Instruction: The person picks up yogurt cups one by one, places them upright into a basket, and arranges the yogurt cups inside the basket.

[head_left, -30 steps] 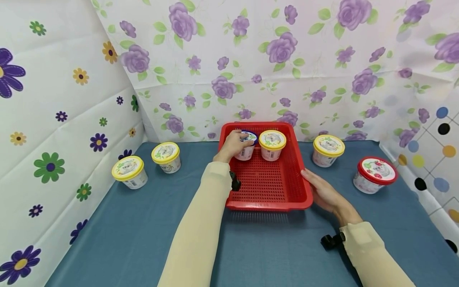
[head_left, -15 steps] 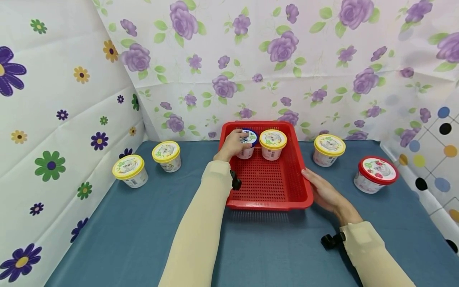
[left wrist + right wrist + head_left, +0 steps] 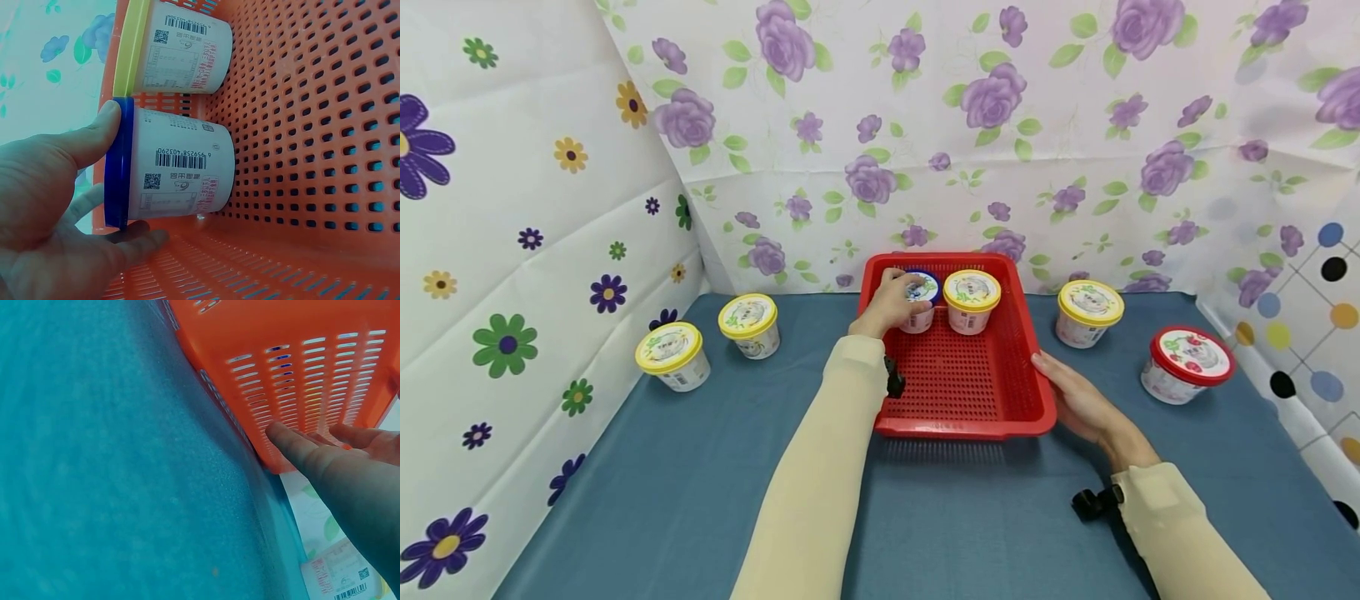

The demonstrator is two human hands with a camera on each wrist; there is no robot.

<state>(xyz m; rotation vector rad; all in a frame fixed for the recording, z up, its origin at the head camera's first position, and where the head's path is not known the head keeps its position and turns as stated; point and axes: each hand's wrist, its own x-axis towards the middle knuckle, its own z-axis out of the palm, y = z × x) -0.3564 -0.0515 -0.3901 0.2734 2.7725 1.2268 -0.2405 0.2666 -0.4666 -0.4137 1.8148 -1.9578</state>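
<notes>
A red perforated plastic basket stands on the cloth-covered table. In its back left corner is a small printed tub with a blue lid, upright. My left hand holds this tub by the lid, the thumb on one side and fingers on the other. Right beside it stands a yellow-lidded tub. My right hand rests against the basket's right side, its fingers extended along the slotted outer wall in the right wrist view.
Two yellow-lidded tubs, one farther out and one nearer the basket, stand on the left. To the right are another yellow-lidded tub and a red-lidded tub. A flowered sheet hangs behind the table.
Both hands, the basket and the tubs keep nearly the same places; only a very slight shift of the head view shows.
</notes>
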